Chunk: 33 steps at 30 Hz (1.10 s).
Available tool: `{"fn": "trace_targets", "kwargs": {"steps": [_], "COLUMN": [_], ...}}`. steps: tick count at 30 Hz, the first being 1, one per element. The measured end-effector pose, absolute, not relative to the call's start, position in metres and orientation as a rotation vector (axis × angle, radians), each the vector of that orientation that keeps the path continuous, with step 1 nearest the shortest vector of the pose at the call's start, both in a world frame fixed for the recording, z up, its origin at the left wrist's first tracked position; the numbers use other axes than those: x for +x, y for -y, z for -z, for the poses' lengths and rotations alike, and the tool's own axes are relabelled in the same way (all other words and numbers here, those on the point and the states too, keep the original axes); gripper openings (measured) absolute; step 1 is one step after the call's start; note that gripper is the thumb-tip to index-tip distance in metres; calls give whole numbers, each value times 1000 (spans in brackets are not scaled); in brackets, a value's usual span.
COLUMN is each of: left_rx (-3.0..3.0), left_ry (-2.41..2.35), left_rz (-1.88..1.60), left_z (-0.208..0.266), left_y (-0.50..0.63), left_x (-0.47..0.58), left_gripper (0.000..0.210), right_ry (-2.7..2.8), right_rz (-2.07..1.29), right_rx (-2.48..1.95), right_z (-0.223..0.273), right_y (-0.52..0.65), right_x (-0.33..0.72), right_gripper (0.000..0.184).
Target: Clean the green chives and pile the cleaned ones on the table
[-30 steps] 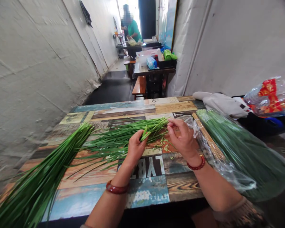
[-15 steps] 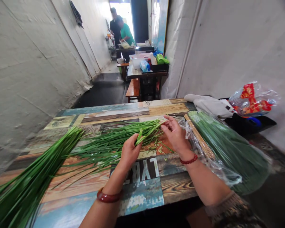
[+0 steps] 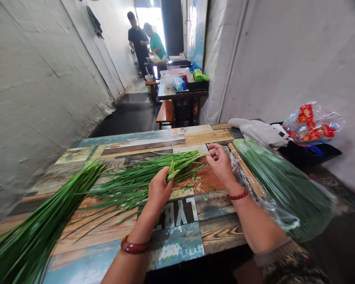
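Observation:
My left hand (image 3: 160,186) is closed around a few garlic chives (image 3: 172,172), their pale stem ends poking up past the thumb. Beside it, at the stem ends of a loose pile of garlic chives (image 3: 154,163), is my right hand (image 3: 220,162). Its thumb and fingers are curled in a pinch, and whatever lies between them is too small to make out. Pale trimmings (image 3: 198,186) are scattered on the table under the hands. To the left lies a larger bundle of garlic chives (image 3: 56,209), stem ends pointing away from me.
On the right, a clear plastic bag (image 3: 286,189) holds more chives, with a bundle of wooden sticks (image 3: 248,171) alongside. Behind are a pale cloth (image 3: 258,132) and a red-printed plastic bag (image 3: 312,124). Two people stand at a far table past a bench (image 3: 165,111).
My right hand has drawn slightly right, away from the stem ends. My left hand stays closed on its chives, shifted slightly left. In the background, the person in black has moved left.

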<state>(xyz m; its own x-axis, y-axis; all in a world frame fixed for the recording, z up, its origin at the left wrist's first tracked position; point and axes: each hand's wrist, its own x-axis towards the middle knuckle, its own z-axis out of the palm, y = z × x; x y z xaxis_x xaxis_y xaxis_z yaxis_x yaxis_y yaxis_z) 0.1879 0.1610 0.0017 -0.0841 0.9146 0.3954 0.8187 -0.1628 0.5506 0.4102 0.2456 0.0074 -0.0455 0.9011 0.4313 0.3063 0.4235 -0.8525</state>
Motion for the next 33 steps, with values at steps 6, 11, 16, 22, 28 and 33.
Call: {"fn": "trace_targets", "kwargs": {"steps": [6, 11, 16, 22, 28, 33], "left_rx": [2138, 2390, 2531, 2569, 2560, 2605], "left_ry": [-2062, -2195, -2230, -2218, -2314, -2084], "left_rz": [-1094, -782, -575, -598, -937, -1094], "left_z": [-7, -9, -12, -15, -29, -25], "left_y": [-159, -156, -153, -152, -147, -146], "left_x": [180, 180, 185, 186, 179, 191], "left_gripper": [15, 29, 30, 31, 31, 39], "right_ry": [1857, 2121, 1792, 2113, 2036, 2176], "right_rz": [-856, -1027, -666, -305, -300, -191], "right_rx": [-1078, -868, -1044, -870, -879, -865], "right_z": [4, 2, -5, -14, -3, 3], "right_y": [-253, -247, -250, -242, -230, -217], "right_x": [416, 416, 415, 411, 389, 372], "right_gripper": [25, 13, 18, 9, 14, 12]}}
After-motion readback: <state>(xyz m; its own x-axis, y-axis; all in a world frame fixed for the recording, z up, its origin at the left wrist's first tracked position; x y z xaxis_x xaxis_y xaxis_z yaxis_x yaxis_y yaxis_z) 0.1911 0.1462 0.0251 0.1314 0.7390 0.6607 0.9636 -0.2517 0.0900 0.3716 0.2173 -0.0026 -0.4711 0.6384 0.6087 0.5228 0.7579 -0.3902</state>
